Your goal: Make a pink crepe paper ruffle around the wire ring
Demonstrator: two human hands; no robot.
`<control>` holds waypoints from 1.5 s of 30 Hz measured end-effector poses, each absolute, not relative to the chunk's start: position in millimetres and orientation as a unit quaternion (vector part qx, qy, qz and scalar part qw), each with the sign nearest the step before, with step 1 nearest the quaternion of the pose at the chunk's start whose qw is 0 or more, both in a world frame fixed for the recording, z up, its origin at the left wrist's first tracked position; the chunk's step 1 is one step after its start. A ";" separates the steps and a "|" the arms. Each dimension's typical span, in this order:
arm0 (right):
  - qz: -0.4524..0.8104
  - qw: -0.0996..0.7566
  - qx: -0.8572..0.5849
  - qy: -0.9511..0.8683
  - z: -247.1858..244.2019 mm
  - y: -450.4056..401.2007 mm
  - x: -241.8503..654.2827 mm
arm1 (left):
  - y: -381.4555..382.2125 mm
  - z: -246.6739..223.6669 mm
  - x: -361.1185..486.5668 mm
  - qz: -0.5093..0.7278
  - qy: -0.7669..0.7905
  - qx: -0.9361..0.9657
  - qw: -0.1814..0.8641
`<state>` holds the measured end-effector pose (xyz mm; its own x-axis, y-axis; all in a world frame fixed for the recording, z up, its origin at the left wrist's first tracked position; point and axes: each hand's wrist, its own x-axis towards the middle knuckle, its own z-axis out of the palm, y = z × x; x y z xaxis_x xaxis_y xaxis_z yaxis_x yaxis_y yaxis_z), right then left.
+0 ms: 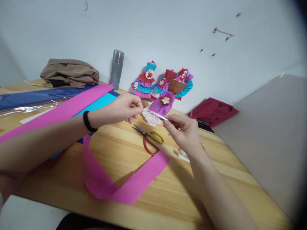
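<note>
My left hand (128, 107) is closed in a pinch at the left end of a narrow white strip (157, 115) with red marks, which looks like tape. The strip's other end sits between the thumb and fingers of my right hand (183, 129). Below the strip, scissors (146, 135) with one yellow and one red handle lie spread on the table. A long pink crepe paper strip (134, 185) curls across the table in front of me. Behind my hands are small ruffled paper dresses (158, 103) with flowers. Partly hidden by my right wrist is a white ring-like piece (183, 156).
Left on the wooden table (237, 185) lie pink (72, 108) and blue paper (96, 103), a plastic-wrapped dark blue pack (43, 95) and a brown cloth (69, 72). A grey flask (117, 68) stands at the back. A red bag (213, 111) and a phone-like dark object (206, 126) lie right.
</note>
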<state>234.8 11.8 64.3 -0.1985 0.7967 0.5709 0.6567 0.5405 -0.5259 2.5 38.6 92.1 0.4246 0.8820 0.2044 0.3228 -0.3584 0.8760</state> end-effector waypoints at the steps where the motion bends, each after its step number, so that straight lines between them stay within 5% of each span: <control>1: 0.077 0.420 -0.472 -0.771 64.1 11.3 233.2 | 35.2 92.2 4.1 0.352 0.397 0.752 0.391; 5: 0.118 0.426 -0.483 -0.756 58.5 9.4 223.2 | 20.3 86.9 12.0 0.349 0.338 0.804 0.342; 12: 0.376 0.491 -0.472 -0.629 48.8 5.3 200.4 | 10.5 65.5 21.1 0.376 0.272 0.859 0.218; 23: 0.625 0.487 -0.321 -0.519 58.8 3.9 199.6 | 15.2 70.8 17.9 0.374 0.294 0.841 0.257; 37: 0.473 0.576 -0.359 -0.562 57.8 10.1 205.6 | 15.7 77.3 14.8 0.363 0.325 0.828 0.279; 45: 0.504 0.596 -0.331 -0.530 53.8 11.2 207.7 | 17.4 74.2 14.8 0.366 0.321 0.826 0.284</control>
<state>207.7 11.2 53.8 -0.0705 0.9517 0.2987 -0.2504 0.2730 -0.9289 14.8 17.4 74.2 0.5263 0.7377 0.4228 0.3225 -0.6333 0.7036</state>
